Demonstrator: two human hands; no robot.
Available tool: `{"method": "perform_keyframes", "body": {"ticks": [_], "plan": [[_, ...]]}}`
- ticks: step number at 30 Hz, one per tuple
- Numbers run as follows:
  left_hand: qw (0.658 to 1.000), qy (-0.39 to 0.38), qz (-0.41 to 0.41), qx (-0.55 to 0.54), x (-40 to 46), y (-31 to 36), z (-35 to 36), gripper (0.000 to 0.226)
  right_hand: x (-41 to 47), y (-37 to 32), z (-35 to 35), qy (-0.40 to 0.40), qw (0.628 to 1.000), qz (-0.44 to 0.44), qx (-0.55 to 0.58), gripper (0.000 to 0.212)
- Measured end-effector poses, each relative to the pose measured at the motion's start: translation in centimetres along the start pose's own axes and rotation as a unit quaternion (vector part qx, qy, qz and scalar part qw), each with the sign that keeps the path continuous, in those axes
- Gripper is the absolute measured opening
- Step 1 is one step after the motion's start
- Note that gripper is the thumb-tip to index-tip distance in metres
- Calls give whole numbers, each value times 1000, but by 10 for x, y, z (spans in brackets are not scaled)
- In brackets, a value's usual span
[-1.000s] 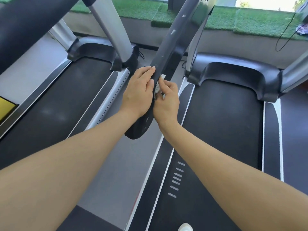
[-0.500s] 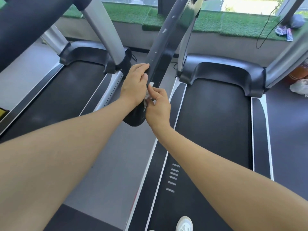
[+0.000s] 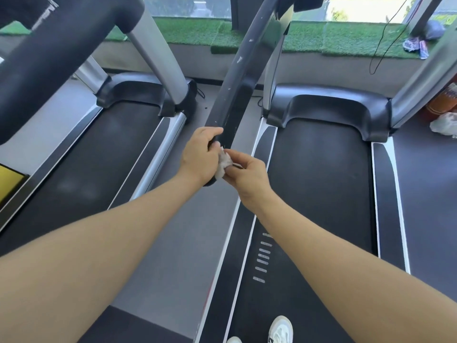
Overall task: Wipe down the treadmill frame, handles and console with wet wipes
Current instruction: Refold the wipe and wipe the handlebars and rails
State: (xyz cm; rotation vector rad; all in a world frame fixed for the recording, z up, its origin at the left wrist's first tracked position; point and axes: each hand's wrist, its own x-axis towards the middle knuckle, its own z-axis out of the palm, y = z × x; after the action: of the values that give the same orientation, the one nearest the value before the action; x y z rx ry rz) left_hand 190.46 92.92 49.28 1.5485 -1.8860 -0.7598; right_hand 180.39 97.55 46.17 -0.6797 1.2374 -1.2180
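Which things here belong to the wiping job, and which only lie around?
Job: wet wipe, pinched by right hand; black handle, held by left hand.

Lying around: neighbouring treadmill, crumpled cloth on ledge, hanging cable, white bag.

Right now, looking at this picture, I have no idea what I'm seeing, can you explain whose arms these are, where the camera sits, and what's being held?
The camera is worn on a person's head and looks down, so the two bare arms are their own. They stand on a treadmill belt; their white shoes show at the bottom. A second treadmill stands to the left. The long dark bar running toward you is a treadmill handle. The left hand grips the handle near its end. The right hand pinches a crumpled wet wipe against it, apparently wiping. Green artificial turf lines the window ledge ahead.
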Motion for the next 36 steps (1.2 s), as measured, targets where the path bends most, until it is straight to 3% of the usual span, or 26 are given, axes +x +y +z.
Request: {"method": "perform_keyframes", "body": {"ticks": [4,7,12,14,17,19,22,26,29,32,36], "plan": [[995,-50,-45,-78,-15,14,-1,31,0,-18,-20,-10,989,30,145,35],[966,-106,-126,-199,-17,18,0,18,0,-23,-30,-29,978,48,200,32],[953,-45,-161,-252,-16,18,6,16,-1,-23,-35,-37,982,52,177,28],[962,-17,-153,-223,-14,18,8,17,-1,-20,-35,1,994,34,107,30],[987,35,-115,-109,-11,15,8,12,-2,-20,-36,121,982,-92,-116,32],[991,51,-95,-75,-9,15,8,2,-7,-24,-31,110,955,-183,-207,28],[993,31,-84,-77,-8,18,11,8,-6,-18,-19,38,935,-224,-272,31],[988,7,-109,-112,-4,22,10,15,4,-8,-12,47,939,-211,-269,36],[991,-19,-101,-84,0,16,5,10,10,-6,-9,52,949,-188,-247,27],[997,-11,-55,-55,8,13,-3,9,23,-8,-3,68,962,-166,-206,16],[999,30,13,34,22,0,-12,29,42,3,5,118,980,-93,-131,17]]}}
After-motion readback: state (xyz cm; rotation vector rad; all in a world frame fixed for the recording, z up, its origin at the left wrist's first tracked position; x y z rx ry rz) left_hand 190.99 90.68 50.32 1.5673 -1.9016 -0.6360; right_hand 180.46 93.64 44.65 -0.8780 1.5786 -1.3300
